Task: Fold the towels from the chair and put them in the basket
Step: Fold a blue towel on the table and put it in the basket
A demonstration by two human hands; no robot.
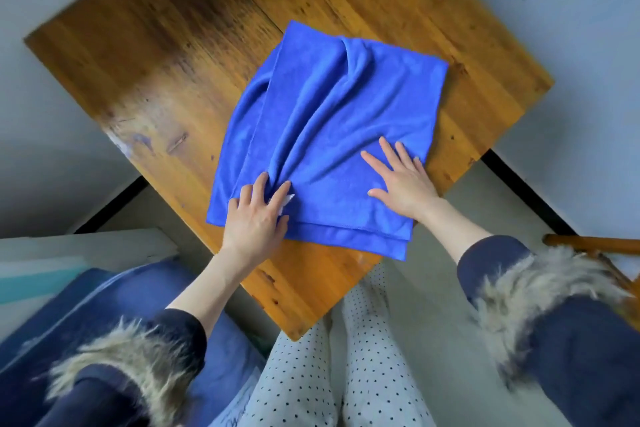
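A bright blue towel (pixel 332 121) lies folded double on the wooden table (pixel 166 55), with long wrinkles running from its far edge toward me. My left hand (pixel 258 215) rests flat on the towel's near left corner, fingers spread beside a small white label. My right hand (pixel 403 180) presses flat on the near right part of the towel, fingers straight and spread. The basket is not in view.
A wooden chair's frame (pixel 595 246) pokes in at the right edge. More blue fabric (pixel 114 298) lies at the lower left beside my legs. A pale box or board (pixel 69 253) stands at the left. Grey floor surrounds the table.
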